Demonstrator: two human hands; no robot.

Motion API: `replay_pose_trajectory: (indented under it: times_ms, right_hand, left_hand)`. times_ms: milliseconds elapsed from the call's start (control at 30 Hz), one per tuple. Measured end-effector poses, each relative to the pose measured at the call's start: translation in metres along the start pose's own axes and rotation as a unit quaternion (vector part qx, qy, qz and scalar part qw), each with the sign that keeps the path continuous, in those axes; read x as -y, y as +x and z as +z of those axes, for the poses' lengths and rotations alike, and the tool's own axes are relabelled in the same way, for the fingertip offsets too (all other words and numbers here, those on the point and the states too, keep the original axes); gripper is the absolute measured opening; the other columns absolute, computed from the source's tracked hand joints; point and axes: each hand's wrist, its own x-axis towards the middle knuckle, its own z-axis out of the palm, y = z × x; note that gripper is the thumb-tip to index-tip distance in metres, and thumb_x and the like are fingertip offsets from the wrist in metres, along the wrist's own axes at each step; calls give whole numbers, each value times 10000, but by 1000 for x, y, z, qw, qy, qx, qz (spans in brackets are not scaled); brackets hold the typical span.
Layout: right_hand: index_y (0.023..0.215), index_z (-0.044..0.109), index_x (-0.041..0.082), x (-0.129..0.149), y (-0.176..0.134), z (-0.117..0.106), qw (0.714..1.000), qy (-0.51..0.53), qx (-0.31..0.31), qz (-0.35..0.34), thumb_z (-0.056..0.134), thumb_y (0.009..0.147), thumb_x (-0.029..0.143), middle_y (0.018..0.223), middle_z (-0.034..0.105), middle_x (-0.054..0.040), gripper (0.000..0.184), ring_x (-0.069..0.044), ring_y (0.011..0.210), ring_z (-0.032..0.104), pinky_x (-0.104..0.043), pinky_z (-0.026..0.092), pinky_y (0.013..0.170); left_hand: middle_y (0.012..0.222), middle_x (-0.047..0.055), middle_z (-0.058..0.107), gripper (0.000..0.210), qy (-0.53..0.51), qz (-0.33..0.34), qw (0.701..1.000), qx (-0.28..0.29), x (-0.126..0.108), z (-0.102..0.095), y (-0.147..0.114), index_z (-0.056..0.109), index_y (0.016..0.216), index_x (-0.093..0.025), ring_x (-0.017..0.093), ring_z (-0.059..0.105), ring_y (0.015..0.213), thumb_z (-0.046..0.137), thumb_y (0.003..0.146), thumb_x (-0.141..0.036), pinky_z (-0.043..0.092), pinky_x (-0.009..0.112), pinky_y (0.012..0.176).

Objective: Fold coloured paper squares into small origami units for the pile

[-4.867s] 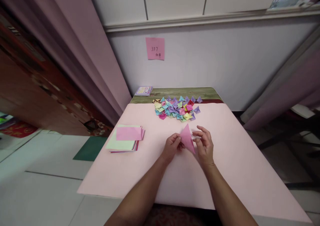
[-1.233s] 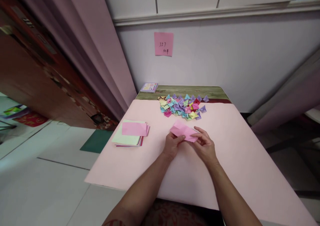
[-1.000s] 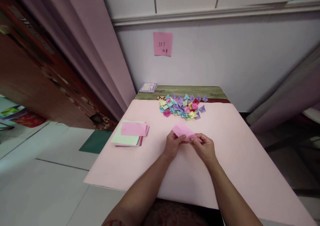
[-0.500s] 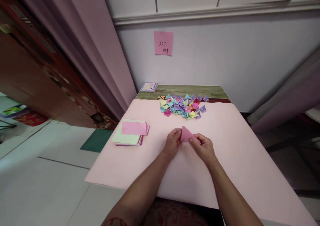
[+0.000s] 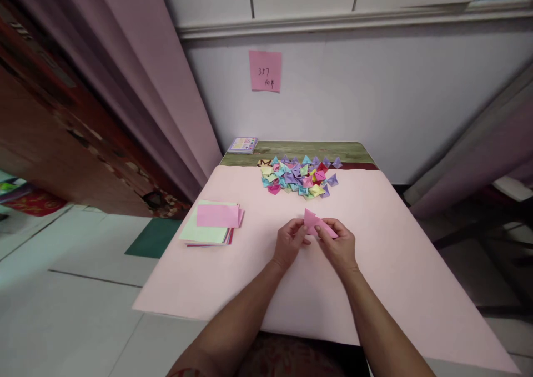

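Pinching the pink paper [image 5: 311,222] between them, the left hand [image 5: 290,242] grips its left side by thumb and fingers, and the right hand [image 5: 339,245] presses a thumb on the near face, fingers behind. Folding neatly would call for matching the edges before pressing, then running one thumb along the crease while the other hand stops the layers slipping. Whether the paper touches the table cover [image 5: 400,288] beneath cannot be told. Just beyond both hands lies the pile of small folded pieces [image 5: 295,171], so a forward push could disturb it. The paper stack [image 5: 200,231] sits well left of the left hand. Rightward of the right hand, the cover reaches broadly, likely the easiest direction for elbow movement; its near edge runs behind both hands.
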Motion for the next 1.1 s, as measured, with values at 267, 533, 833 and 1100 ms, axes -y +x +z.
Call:
replay_pose_trajectory:
  times_ms: [267,533,833,1100]
  right_hand:
    - [1189,623,235,8,-6,-2,985,-98,-7,-141,681,842,374,809,693,-1,378,-156,676,641,-283,535,696]
    - [1130,658,270,5,-5,-1,966,-139,17,-218,634,884,318,1000,717,-49,251,-200,863,681,-323,557,776]
    - [1186,657,309,6,-2,-2,956,-158,11,-247,653,863,278,1159,660,-65,325,-234,1065,646,-380,562,912]
    - [1094,686,287,7,-2,-2,958,-167,-6,-233,669,835,290,1271,614,-80,260,-256,1132,625,-396,567,906]
  left_hand:
    - [467,-46,567,320,-31,-51,998,30,9,-6,8,590,889,-162,70,414,325,629,836,-475,305,176,355]
    - [535,-30,603,337,-31,-37,998,33,8,-6,10,592,946,-162,85,475,401,632,824,-474,377,200,435]
    - [509,-36,593,345,-12,-48,999,17,9,-3,8,588,964,-169,87,465,375,573,853,-495,358,199,423]
    - [489,-50,574,315,5,-61,998,5,5,0,6,579,971,-174,81,441,340,557,860,-467,321,190,388]
